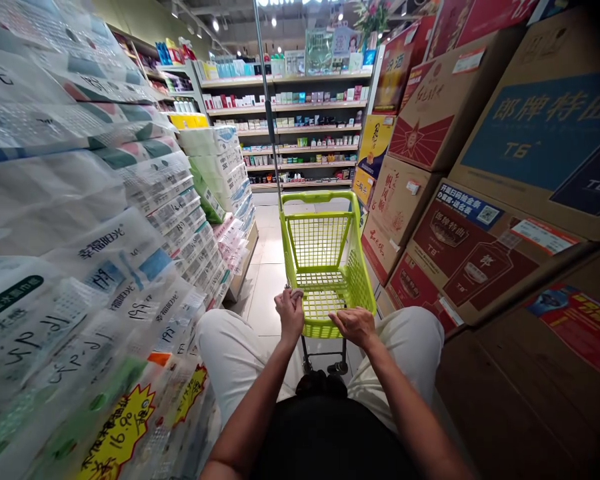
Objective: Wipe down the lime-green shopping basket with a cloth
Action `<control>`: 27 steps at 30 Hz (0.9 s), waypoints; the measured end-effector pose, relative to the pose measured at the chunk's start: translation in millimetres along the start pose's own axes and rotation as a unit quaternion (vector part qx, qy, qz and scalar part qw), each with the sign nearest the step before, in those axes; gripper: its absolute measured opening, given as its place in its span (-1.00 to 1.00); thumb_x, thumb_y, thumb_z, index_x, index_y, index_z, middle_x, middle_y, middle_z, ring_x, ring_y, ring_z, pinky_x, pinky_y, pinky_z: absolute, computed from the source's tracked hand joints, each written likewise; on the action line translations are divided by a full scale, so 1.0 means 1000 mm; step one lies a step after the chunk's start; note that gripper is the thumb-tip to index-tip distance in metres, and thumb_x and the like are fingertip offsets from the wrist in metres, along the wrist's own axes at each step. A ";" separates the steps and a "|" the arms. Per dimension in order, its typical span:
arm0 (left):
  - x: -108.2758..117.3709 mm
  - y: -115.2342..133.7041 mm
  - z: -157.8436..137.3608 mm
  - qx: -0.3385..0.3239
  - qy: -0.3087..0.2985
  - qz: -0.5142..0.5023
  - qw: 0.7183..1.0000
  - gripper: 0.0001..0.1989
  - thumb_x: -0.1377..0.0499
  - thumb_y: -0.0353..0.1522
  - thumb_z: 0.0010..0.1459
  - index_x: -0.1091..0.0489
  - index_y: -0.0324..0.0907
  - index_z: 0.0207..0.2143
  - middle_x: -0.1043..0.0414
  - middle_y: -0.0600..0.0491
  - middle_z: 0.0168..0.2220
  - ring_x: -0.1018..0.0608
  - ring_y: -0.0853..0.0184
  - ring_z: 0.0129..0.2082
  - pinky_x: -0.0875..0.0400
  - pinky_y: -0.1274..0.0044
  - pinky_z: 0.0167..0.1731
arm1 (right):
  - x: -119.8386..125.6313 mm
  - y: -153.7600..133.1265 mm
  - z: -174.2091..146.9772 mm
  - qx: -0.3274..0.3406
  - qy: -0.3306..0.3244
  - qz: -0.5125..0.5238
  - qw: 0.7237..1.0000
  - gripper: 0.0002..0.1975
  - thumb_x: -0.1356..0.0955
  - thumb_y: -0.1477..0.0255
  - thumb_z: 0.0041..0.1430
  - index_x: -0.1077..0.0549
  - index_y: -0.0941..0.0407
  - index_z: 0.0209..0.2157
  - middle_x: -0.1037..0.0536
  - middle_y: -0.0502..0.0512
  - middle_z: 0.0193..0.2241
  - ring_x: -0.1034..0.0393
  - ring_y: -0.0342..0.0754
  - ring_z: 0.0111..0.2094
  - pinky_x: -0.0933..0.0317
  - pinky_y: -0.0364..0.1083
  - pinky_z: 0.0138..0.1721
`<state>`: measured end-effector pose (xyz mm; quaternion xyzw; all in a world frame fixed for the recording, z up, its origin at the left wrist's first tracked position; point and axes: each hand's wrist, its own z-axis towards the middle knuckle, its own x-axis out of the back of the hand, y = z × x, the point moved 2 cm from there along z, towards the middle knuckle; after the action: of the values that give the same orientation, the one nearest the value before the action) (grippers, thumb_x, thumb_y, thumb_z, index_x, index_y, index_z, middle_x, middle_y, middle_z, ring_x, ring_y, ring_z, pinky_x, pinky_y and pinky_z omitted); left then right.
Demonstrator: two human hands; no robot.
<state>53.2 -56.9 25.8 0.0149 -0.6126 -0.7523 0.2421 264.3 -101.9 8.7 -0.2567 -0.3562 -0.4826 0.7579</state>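
A lime-green plastic shopping cart [323,279] stands in the aisle right in front of my knees, its gridded basket holding nothing that I can see. My left hand [290,313] is closed at the near left corner of the basket, fingers curled over the rim. At the near right side, my right hand [355,325] is closed around the basket's edge with the thumb pointing inward. The undersides of both grips are hidden. A thin dark pole [271,120] rises from the cart's far left corner.
Wrapped tissue packs [155,180] are piled high along the left, with yellow price signs [123,427] low down. Stacked cartons [420,113] wall the right side. Shelves of small boxes and bottles [305,107] cross the far end of the tiled aisle [267,267].
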 end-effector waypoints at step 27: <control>-0.010 0.004 0.016 -0.012 -0.046 -0.018 0.999 -0.99 -0.26 -0.37 0.19 -0.49 -0.11 -0.31 -0.33 -0.06 -0.13 -0.44 0.13 0.00 -0.33 0.20 0.19 | 0.002 0.003 0.002 -0.009 -0.004 0.013 1.000 -0.47 -0.24 0.24 0.47 -0.46 0.08 -0.60 -0.57 0.00 -0.61 -0.29 -0.19 -0.56 0.09 -0.07 -0.35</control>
<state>58.5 -39.3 31.1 -0.0114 -0.6132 -0.7641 0.1999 267.0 -99.9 11.1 -0.2706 -0.3515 -0.4745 0.7603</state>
